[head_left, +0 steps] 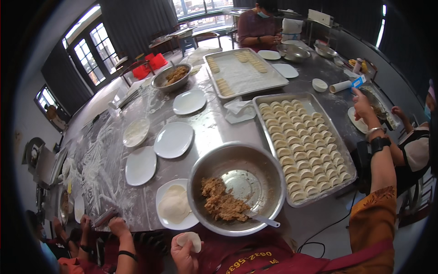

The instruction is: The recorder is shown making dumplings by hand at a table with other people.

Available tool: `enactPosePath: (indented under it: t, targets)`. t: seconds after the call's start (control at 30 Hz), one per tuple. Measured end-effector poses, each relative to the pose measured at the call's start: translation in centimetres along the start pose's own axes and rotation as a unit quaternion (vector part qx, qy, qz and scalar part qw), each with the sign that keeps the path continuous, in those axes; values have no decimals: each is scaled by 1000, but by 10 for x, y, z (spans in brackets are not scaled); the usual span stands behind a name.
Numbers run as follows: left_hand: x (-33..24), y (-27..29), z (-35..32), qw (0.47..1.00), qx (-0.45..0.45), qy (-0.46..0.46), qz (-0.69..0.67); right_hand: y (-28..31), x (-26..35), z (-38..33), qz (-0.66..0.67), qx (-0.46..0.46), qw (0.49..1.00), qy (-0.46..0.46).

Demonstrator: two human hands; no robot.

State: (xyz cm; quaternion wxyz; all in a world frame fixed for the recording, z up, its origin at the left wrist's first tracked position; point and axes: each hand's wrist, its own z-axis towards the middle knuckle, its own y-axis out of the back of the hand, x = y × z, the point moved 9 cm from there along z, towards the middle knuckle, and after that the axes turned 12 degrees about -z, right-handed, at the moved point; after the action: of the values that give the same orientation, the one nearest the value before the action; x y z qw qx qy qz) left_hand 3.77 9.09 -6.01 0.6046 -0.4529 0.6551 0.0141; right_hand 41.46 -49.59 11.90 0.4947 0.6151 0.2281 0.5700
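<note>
The left hand [184,256] sits low at the near edge of the table, fingers curled up around a round dough wrapper [191,239] that lies flat across them — held, not pinched shut. The right hand [362,105] is stretched far out to the right, past the full tray of dumplings [303,145], fingers loosely spread near a white roll [341,86] and a blue-and-white packet [358,81]; whether it grips anything I cannot tell. Just ahead of the left hand stands a big steel bowl [237,188] with minced filling [221,201] heaped on its left side and a white spoon [261,218] resting in it. Beside the bowl, to its left, a white plate [167,221] carries a stack of wrappers [174,203]. Empty white plates [173,139] are spread over the floured steel table [105,160] — further back, a second tray [244,73] holds a few dumplings.
</note>
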Motion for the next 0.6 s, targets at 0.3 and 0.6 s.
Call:
enactPosePath:
  t: [0.3,0.6]
  targets:
    - [9,3,8,994,49,31,-95,-22,-29,25,-269,-21,937,221]
    - [27,2,4,975,103,109,-165,-98,82,-20,82,111,925,354]
